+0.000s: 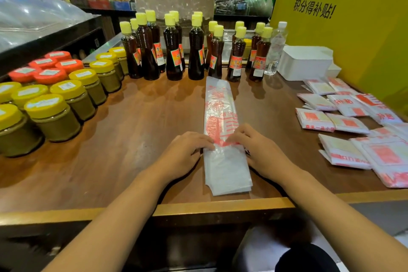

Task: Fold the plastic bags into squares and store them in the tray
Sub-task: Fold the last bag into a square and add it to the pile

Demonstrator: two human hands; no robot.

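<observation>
While jars [53, 115] line the left, the left hand [184, 154] and right hand [260, 152] pinch the bag [223, 130], a long strip on the counter [136, 139]. Thin and slippery, it probably needs holding at both edges; folded squares [344, 121] lie right.

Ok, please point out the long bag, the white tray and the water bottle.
long bag [220, 117]: head view, on its red-printed middle.
white tray [305, 63]: head view, on its top face.
water bottle [277, 46]: head view, on its clear body.
</observation>
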